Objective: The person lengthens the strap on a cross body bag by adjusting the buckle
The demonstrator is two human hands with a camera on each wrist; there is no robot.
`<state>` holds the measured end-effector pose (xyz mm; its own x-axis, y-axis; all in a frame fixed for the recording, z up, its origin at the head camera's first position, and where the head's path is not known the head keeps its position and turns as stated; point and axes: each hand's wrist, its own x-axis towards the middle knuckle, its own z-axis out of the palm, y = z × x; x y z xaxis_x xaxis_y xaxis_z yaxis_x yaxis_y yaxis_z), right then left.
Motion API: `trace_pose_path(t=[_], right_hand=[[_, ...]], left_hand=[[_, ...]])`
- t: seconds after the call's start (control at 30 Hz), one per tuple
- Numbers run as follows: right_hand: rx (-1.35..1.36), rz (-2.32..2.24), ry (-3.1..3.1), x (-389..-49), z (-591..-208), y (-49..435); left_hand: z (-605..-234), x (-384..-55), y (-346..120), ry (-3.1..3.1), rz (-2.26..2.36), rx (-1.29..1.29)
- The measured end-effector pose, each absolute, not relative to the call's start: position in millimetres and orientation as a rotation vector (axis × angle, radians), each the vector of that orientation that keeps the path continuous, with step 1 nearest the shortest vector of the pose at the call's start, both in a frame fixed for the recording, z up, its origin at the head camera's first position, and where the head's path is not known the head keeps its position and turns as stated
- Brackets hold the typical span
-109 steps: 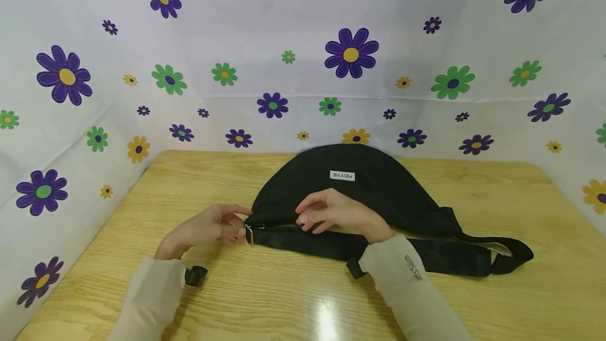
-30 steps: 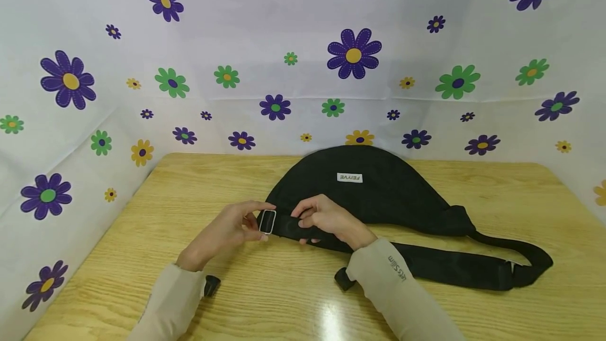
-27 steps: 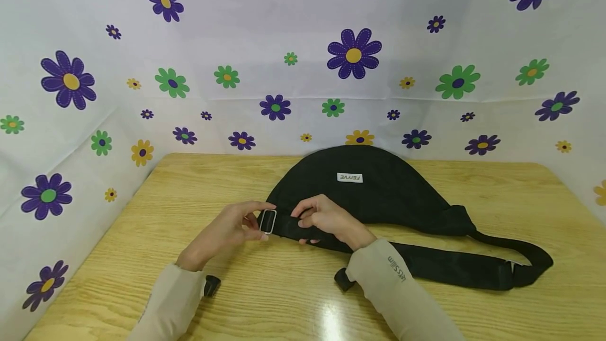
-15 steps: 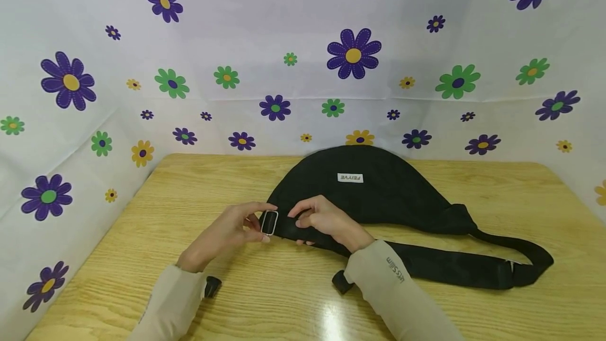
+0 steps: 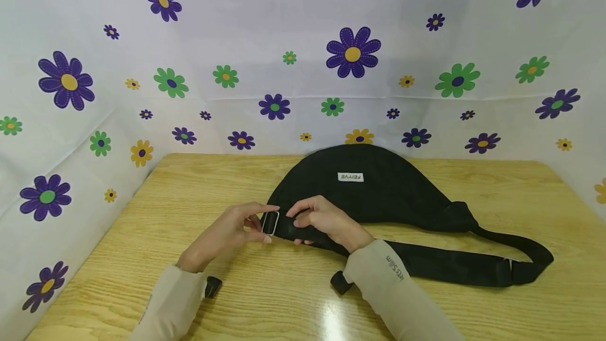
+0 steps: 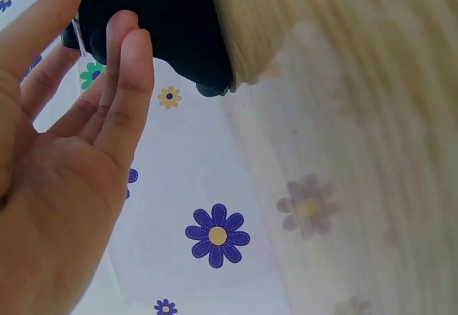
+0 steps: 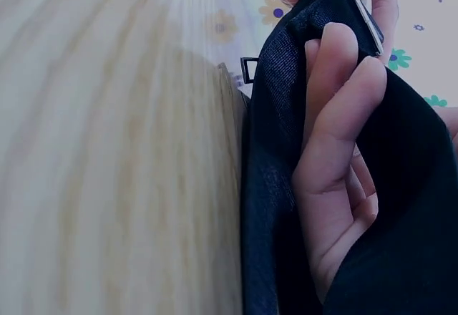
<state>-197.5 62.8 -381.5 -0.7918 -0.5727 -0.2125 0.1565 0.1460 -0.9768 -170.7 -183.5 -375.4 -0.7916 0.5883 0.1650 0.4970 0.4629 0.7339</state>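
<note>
1. Now the left hand [image 5: 226, 230] pinches the metal buckle [image 5: 276, 223], other fingers [image 6: 132, 82] loosely bent.
2. The right hand [image 5: 332, 221], curled, grips the strap [image 5: 454, 266] of the bag [image 5: 369, 199] lying on the table [image 5: 208, 183].
3. Ideally, the strap should lie untwisted.

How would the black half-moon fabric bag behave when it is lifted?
The bag would probably sag: its cloth looks soft and slack. Its wide black fabric strap is likely floppy, because it doubles back at the right. Rolling seems unlikely: the bag rests flat.

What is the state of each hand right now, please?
Left hand: closed, pinching the metal slider buckle.
Right hand: closed, holding the black waist-bag strap, some fingers beneath it.
</note>
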Motion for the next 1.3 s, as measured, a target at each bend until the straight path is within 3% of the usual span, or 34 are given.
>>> trace_pose_path(t=[1.3], right_hand=[[-0.549,-1.592,1.902,-203,-381,83]], left_hand=[[-375,-170,-183,2.558,1.305,0.889]])
